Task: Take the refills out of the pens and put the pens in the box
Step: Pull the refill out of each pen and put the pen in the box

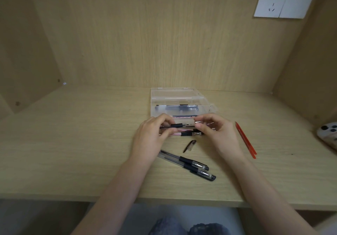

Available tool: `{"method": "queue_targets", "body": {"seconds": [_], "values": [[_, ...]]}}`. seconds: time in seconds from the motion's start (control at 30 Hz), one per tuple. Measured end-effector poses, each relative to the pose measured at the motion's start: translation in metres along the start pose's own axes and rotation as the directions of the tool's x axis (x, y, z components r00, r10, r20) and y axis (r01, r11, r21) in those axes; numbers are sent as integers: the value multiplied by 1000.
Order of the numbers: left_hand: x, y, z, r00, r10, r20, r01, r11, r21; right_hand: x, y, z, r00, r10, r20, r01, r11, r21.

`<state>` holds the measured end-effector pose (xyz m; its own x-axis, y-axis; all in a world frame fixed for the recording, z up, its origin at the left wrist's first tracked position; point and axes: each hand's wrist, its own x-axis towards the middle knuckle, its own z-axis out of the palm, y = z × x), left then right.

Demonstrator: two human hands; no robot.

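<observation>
A clear plastic box stands open at the back of the desk with a pen lying in it. In front of the box, my left hand grips a pen barrel by its black grip, its bare refill tip pointing right. My right hand pinches a small metal pen tip, held just apart from the barrel. More pens lie under my hands. Two capped black pens lie side by side nearer me. A loose pen cap lies between them and my hands.
Two red refills lie side by side on the desk to the right of my right hand. A phone sits at the right edge. Wooden walls enclose the desk on three sides, with a white wall socket at upper right.
</observation>
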<state>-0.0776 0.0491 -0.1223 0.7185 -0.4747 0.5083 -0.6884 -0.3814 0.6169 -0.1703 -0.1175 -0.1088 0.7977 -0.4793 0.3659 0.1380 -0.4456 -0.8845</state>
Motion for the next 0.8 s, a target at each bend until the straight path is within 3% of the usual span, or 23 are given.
{"method": "queue_targets", "body": {"seconds": [0.4,0.57,0.73,0.8], "values": [[0,1,3,997,-2,78,5,999,-37,-2,0,8,992,-45,114,44,999,9],[-1,3,2,997,7,83,-3,999,-40,-4,4,9,992,-10,124,23,994,-110],[-1,4,1,999,-5,52,8,999,-53,-4,2,5,993,-40,110,35,998,49],[-1,4,1,999,-3,50,6,998,-62,-5,3,5,986,-53,157,52,999,13]]}}
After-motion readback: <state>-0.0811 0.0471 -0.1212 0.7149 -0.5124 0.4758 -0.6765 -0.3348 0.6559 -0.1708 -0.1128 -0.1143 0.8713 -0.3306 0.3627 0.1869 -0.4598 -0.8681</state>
